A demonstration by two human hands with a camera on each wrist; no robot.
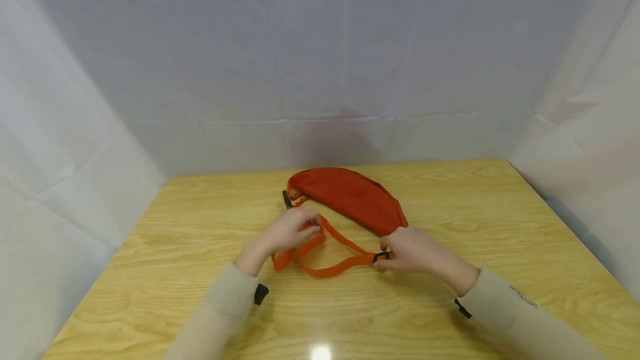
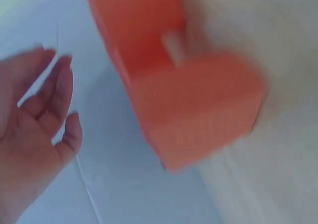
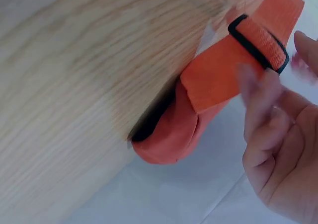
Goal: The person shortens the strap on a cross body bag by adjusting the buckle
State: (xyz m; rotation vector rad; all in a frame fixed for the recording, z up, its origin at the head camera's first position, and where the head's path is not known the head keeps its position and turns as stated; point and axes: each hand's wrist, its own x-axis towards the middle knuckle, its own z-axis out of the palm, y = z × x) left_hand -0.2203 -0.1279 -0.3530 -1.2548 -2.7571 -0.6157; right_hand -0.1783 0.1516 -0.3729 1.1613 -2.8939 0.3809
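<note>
A red waist bag (image 1: 350, 196) lies on the table with its orange strap (image 1: 327, 271) looped in front of it. My left hand (image 1: 292, 229) is over the strap's left part. In the left wrist view its fingers (image 2: 63, 92) are loosely bent and hold nothing, and the folded strap (image 2: 198, 100) looks blurred beside them. My right hand (image 1: 415, 250) is at the black strap slider (image 1: 381, 257), near the bag's right end. The right wrist view shows thumb and fingers spread apart, the blurred fingertips close to the slider (image 3: 258, 42); contact is unclear.
A black buckle (image 1: 286, 199) sits by the bag's left end. The wooden table (image 1: 150, 271) meets a pale sheet (image 1: 240, 143) at the back, and more sheeting hangs at both sides. Dark wrist devices (image 1: 261, 294) show at both cuffs.
</note>
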